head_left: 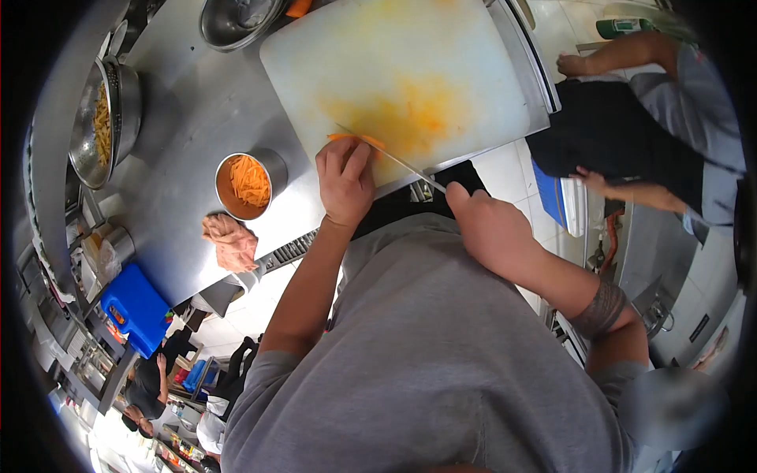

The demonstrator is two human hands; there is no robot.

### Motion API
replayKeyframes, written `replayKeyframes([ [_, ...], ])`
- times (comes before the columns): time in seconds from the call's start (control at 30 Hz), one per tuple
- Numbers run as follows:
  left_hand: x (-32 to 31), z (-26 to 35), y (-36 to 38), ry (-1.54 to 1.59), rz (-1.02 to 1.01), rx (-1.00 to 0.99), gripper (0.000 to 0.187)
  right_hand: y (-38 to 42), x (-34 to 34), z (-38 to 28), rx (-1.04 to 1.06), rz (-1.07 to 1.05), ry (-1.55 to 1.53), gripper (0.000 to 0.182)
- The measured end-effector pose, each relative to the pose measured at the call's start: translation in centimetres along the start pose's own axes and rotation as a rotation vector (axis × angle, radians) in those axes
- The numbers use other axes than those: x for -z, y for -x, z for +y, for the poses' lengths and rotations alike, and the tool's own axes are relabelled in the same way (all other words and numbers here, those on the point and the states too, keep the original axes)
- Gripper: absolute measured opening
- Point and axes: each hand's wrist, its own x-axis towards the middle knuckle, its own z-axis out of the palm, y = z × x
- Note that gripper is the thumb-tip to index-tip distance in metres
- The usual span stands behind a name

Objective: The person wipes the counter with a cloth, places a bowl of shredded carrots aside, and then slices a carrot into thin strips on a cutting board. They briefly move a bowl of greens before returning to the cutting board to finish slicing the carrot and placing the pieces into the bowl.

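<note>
My right hand (490, 230) is closed round the handle of a kitchen knife (406, 165). Its thin blade slants up and left over the near edge of a white cutting board (378, 47), whose surface is stained orange. Curled fingers of my left hand (345, 180) press a piece of carrot (356, 139) onto the board, right beside the blade. Part of the carrot is hidden beneath those fingers. To the left of my left hand stands a round metal container (276, 175) with carrot strips (249, 181) in it. A crumpled pink cloth (230, 241) lies just below the container.
Metal bowls (128, 110) sit at the steel table's (177, 87) left edge, one holding yellowish strips. Another metal bowl (217, 27) is behind the board. A blue plastic container (140, 307) stands lower left. A co-worker (631, 126) is close on the right; other people are farther off, lower left.
</note>
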Motion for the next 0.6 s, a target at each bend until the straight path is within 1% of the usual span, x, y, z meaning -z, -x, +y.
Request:
replayKeyframes([
  [0.1,0.1,0.0,0.2,0.011,0.004,-0.007,0.043,-3.6,-3.0,1.1,0.033,0.013,-0.034,0.011],
  [0.13,0.2,0.1,0.1,0.028,-0.009,0.009,0.036,-4.5,-3.3,1.2,0.053,0.023,-0.045,0.011],
  [0.17,0.2,0.1,0.0,0.046,-0.019,0.026,0.029,-4.5,-3.4,1.3,0.055,0.025,-0.047,0.011],
  [0.27,0.2,0.2,0.0,0.04,-0.022,0.041,0.028,-3.8,-2.7,1.2,0.059,0.034,-0.046,0.014],
  [0.33,0.1,0.1,0.1,0.032,-0.014,0.046,0.029,-2.1,-1.9,0.9,0.095,0.1,-0.028,0.021],
  [0.37,0.1,0.1,0.2,0.02,-0.012,0.056,0.029,-1.3,-1.4,0.7,0.093,0.101,-0.025,0.021],
  [0.43,0.1,-0.1,0.3,0.023,-0.007,0.05,0.029,0.4,-0.3,0.2,0.026,0.032,0.013,0.018],
  [0.47,0.0,-0.1,0.3,0.023,-0.003,0.042,0.029,0.9,0.4,-0.1,-0.026,-0.07,0.014,0.016],
  [0.6,0.0,-0.1,0.3,0.039,-0.003,0.034,0.03,1.6,-0.1,-0.3,-0.042,-0.054,0.049,0.015],
])
